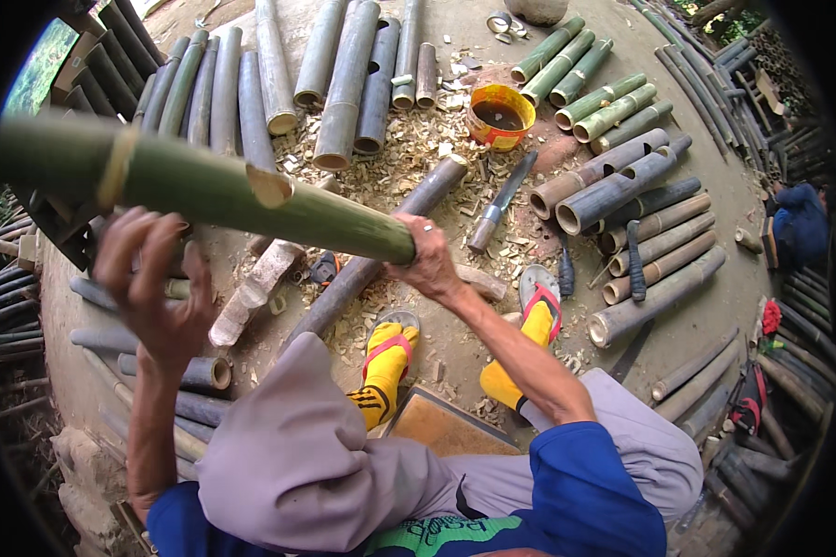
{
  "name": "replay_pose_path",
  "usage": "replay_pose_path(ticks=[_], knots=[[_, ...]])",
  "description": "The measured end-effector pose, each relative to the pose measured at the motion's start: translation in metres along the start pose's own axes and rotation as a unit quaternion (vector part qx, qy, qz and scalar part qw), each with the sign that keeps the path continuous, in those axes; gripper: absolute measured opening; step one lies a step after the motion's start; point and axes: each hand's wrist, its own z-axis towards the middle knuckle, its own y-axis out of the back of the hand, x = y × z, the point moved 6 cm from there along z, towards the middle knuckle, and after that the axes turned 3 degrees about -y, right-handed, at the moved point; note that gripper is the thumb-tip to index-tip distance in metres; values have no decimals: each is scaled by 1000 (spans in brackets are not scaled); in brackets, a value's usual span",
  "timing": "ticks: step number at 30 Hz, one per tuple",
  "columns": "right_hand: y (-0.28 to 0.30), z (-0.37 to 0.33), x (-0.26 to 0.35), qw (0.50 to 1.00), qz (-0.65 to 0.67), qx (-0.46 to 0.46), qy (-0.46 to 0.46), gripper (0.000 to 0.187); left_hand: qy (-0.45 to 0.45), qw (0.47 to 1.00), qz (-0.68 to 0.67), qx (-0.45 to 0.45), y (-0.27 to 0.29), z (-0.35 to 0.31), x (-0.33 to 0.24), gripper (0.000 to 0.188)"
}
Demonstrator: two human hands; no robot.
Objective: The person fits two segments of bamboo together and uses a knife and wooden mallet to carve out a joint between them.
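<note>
Right hand is clasping the near end of a green bamboo tube, fingers wrapping its rim, while the left hand is hanging at 9 o'clock, its fingers spread and curling upward beneath the far half; blur is hiding whether they are touching it. Held above the floor, the tube is stretching from the centre of the view toward 10 o'clock, a pale notch showing along its upper side. Good handling here is probably depending on a firm right grip, a left palm cradling the far half against tipping, and fingertips sitting clear of the notch's cut edge. Below, a long dark tube is lying aslant, running from just past 12 o'clock toward 8. Grey-green tubes are lining the ground around 11 o'clock, and shorter green ones are resting at 1. Nearer in, also at 1 o'clock, a yellow and red bucket is holding dark liquid. Between 1 and 2 o'clock, a broad knife is lying among scattered wood chips.
</note>
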Motion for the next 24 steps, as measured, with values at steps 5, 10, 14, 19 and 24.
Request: replay_pose_path(ticks=[5, 10, 14, 19, 24], knots=[[-21, 28, 34, 975, 190, 4, -113, 64, 151, 985, -75, 22, -45, -47, 6, 49], [-30, 58, 37, 955, 258, 36, -143, 66, 304, 886, -171, 306, -151, -212, -13, 53], [-32, 36, 12, 932, 263, 36, -247, 68, 408, 744, -125, 514, -187, -289, -71, 78], [-40, 9, -34, 893, 262, 37, -363, 66, 426, 742, -143, 497, -206, -319, -73, 85], [-35, 47, -89, 831, 204, 57, -515, 60, 443, 737, -177, 478, -207, -331, -64, 82]])
